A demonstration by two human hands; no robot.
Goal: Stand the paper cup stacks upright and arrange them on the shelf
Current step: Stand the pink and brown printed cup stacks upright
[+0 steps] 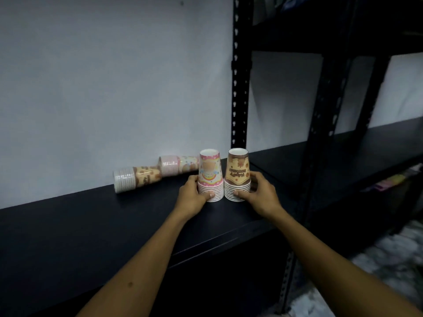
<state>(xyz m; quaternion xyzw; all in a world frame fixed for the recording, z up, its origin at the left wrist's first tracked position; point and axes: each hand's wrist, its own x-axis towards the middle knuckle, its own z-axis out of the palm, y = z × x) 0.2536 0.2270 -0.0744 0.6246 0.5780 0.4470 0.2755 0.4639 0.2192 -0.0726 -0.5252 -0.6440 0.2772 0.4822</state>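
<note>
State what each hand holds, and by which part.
The left hand grips the pink cup stack and the right hand grips the brown cup stack, both at the lower rims.

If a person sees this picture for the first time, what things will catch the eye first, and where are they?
First, two paper cup stacks standing rim-down side by side on the dark shelf: the pink stack, held by the left hand, and the brown stack, held by the right hand. Behind them to the left, two more stacks lie on their sides along the white wall: a brown lying stack and a pink lying stack.
</note>
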